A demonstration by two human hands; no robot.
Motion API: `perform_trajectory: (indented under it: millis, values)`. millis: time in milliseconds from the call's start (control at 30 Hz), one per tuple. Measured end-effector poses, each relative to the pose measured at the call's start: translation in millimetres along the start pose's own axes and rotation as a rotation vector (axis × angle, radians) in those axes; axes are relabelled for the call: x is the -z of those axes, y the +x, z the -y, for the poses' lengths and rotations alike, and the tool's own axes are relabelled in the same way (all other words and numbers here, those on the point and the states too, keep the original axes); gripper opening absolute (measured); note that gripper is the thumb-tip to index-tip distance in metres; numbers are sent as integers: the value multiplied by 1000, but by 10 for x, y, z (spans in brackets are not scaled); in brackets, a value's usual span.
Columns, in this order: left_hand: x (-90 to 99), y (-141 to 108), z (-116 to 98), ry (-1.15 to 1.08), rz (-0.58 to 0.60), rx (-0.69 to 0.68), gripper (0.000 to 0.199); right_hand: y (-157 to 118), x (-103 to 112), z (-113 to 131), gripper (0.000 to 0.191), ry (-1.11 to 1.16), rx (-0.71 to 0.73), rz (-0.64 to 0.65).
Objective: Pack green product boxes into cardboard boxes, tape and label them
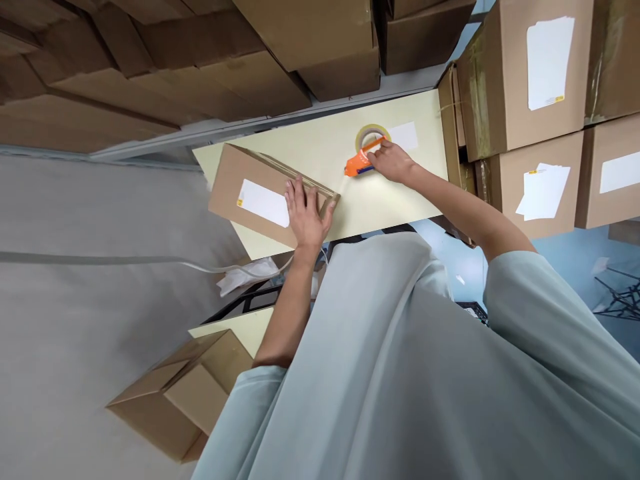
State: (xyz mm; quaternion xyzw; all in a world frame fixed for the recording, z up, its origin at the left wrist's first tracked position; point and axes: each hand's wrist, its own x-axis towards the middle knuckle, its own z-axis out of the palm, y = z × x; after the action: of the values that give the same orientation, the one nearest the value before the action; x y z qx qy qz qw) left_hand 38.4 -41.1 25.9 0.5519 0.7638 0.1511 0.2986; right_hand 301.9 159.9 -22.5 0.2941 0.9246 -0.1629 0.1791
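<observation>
My left hand (307,217) lies with its fingers spread on a cardboard box (227,180), near the box's right end. A white label (263,202) with a small yellow mark is on the box beside those fingers. In my right hand (393,160) is an orange tape dispenser (357,162) carrying a roll of clear yellowish tape (370,129). The dispenser's front end points left, a short gap from the box's right end. What looks like a strip of tape spans that gap faintly; I cannot tell if it sticks to the box.
Box and dispenser are over a pale yellow tabletop (400,193), with a white paper (404,135) near its right end. Stacked cartons (545,127) stand at the right, and more boxes (225,83) line the back. An open carton (185,393) sits lower left, below a white cable (200,267).
</observation>
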Motion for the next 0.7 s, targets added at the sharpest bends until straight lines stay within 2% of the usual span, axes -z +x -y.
perform_trajectory:
  millis: [133,267,400,467,600,633,700]
  values:
    - [-96,-197,0,-14,7,-1,59,308,67,268,45,6,108,-36]
    - [-253,-308,-9,-20,-52,44,44,290,87,340,65,50,196,-69]
    - [-379,-291,-32,-26,-98,75,42,261,174,517,43,11,194,22]
    - [-413,-271,-29,-82,-99,74,45,310,238,726,46,34,116,54]
    - [-457,-264,6,-114,-141,17,42,462,422,1087,49,181,-222,-2]
    - [-462,-266,10,-97,-162,-9,39,477,490,1120,48,206,-260,-16]
    - [-449,-264,-11,-72,-222,-53,31,442,664,1119,47,229,-243,-38]
